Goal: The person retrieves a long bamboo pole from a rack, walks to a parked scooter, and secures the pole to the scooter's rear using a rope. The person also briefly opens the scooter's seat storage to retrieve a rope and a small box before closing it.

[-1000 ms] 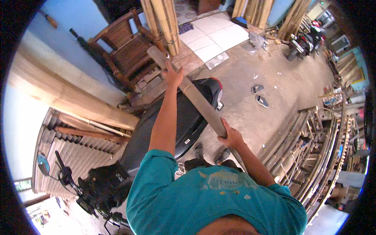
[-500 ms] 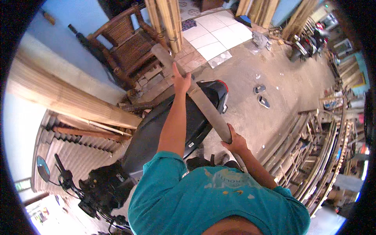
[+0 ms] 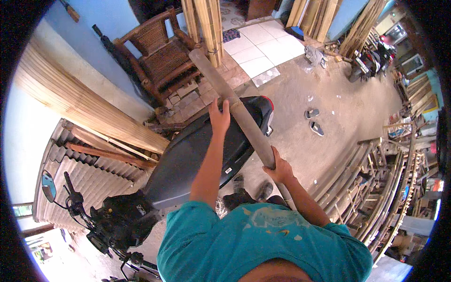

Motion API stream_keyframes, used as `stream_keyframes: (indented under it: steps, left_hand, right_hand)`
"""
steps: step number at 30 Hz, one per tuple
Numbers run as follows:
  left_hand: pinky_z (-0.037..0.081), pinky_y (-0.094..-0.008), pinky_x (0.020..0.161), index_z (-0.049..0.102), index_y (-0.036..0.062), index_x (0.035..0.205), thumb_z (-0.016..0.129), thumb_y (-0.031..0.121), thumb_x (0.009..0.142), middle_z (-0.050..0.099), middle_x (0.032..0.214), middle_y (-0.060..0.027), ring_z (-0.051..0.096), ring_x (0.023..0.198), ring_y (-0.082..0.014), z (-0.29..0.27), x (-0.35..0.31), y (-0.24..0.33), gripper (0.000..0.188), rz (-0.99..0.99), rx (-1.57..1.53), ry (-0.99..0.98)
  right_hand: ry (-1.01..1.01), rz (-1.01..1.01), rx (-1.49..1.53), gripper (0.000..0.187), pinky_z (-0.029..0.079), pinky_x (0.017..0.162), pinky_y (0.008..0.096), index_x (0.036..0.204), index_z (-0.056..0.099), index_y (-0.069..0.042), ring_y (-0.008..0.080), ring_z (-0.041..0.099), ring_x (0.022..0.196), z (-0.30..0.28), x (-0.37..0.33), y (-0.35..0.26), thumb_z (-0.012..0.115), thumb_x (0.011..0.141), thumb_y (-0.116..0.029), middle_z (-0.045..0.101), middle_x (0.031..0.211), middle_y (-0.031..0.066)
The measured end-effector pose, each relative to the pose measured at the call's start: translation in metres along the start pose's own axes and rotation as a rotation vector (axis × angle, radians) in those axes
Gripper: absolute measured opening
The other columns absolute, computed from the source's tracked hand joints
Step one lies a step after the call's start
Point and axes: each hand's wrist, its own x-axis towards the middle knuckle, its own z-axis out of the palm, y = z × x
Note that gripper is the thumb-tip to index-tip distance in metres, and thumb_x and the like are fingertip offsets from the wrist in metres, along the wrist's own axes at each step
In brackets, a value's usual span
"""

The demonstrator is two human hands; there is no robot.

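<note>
On my head view, beside the motorcycle (image 3: 185,162), my right grip (image 3: 280,170) clasps the bamboo pole (image 3: 245,121); my left grip (image 3: 219,117) (spread wide) hangs above the motorcycle.

Bright daylight; left wall (image 3: 18,145) blown out, white tiles (image 3: 256,47) glaring; edges fisheye-bent, corners black.
</note>
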Motion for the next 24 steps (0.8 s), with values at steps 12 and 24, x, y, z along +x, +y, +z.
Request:
stream_keyframes:
  steps: [12, 24]
  left_hand:
    - [0.050, -0.0339, 0.086, 0.028, 0.0075, 0.148, 0.065, 0.021, 0.094, 0.059, 0.119, -0.0094, 0.058, 0.103, -0.0188, 0.024, -0.364, -0.014, 0.067, -0.531, -0.576, -0.741]
    - [0.052, -0.0431, 0.088, 0.015, 0.0108, 0.144, 0.069, 0.045, 0.091, 0.044, 0.139, -0.0089, 0.048, 0.123, -0.0239, 0.078, -0.405, -0.009, 0.083, -0.259, -0.530, -0.905]
  right_hand:
    - [-0.067, -0.012, 0.077, 0.103, 0.051, 0.087, 0.0533, 0.155, 0.018, -0.016, 0.0468, 0.066, 0.097, -0.004, -0.002, 0.011, 0.076, 0.075, -0.048, 0.068, 0.104, 0.0284]
    - [-0.009, 0.048, 0.384, 0.074, 0.052, 0.091, 0.0465, 0.148, 0.039, -0.013, 0.0387, 0.068, 0.102, -0.008, -0.014, 0.060, 0.066, 0.090, -0.048, 0.068, 0.111, 0.0255]
